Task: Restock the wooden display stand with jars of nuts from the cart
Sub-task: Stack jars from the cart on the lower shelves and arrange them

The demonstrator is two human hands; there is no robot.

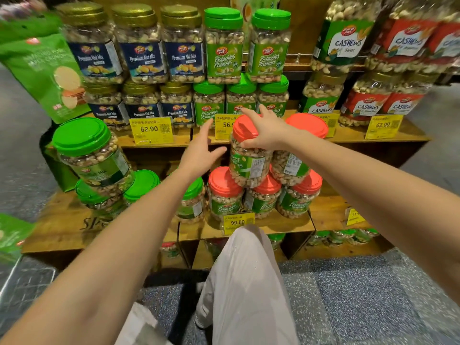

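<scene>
My right hand [265, 129] grips the red lid of a round pistachio jar [249, 165], which sits tilted on top of three red-lidded pistachio jars [225, 195] on the low shelf of the wooden display stand [286, 224]. A second stacked red-lidded jar [306, 128] stands just right of it. My left hand [202, 149] hovers open just left of the held jar, fingers straight, touching nothing. Green-lidded nut mix jars [89, 150] are stacked at the left of the same shelf.
Upper shelves hold gold-lidded Premium Nut Mix jars [146, 56], green-lidded pistachio jars [224, 48] and cashew jars [343, 46]. Yellow price tags [150, 129] hang on shelf edges. Green snack bags [47, 73] stand at left. My bent knee [246, 270] is in front of the stand.
</scene>
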